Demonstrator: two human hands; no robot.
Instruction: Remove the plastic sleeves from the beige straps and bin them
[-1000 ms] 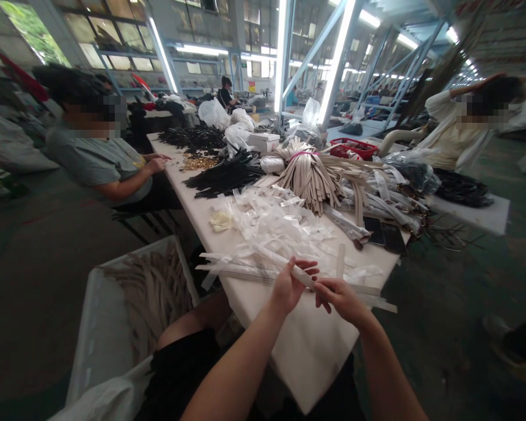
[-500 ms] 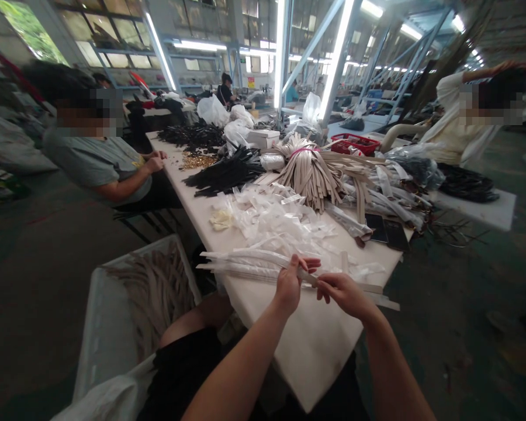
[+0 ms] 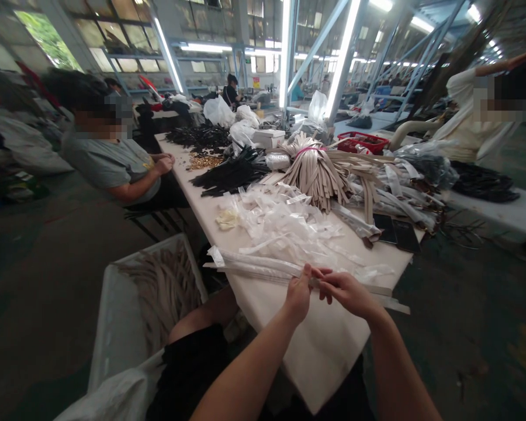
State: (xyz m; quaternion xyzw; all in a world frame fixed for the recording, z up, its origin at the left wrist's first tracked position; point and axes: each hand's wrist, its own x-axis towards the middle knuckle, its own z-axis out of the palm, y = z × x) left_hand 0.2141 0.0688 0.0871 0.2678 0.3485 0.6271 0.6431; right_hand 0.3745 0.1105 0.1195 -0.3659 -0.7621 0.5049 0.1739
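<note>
While both bare hands meet at the near side of the crumpled heap of clear wrappers [image 3: 284,216], the left grip [image 3: 298,294] is closed around a pale strap [image 3: 267,261], and the right grip [image 3: 339,292] pinches what looks like its end, the fingertips of the two nearly touching; which finger bears on it is hidden. From there the strap, apparently in clear film, runs leftward just in front of the heap, over the surface [image 3: 315,356]. More pale strips [image 3: 379,290] lie below it, their ends showing past the right grip, to the near right of the heap. At the heap's left edge sits a yellowish scrap [image 3: 227,219]. Just beyond the heap stands a splayed bundle of beige straps [image 3: 318,175] tied with a pink band; beyond and left are black strips [image 3: 234,172] and small gold-coloured pieces [image 3: 206,162]. Right of the heap rest dark flat objects [image 3: 384,228], and a red basket [image 3: 363,143] is farther back on that side. Left of and lower than the heap, a white bin [image 3: 118,333] holds beige strips [image 3: 170,292]. A co-worker in grey [image 3: 109,164] sits beyond the bin, left of the heap, hands together near the surface's edge.
</note>
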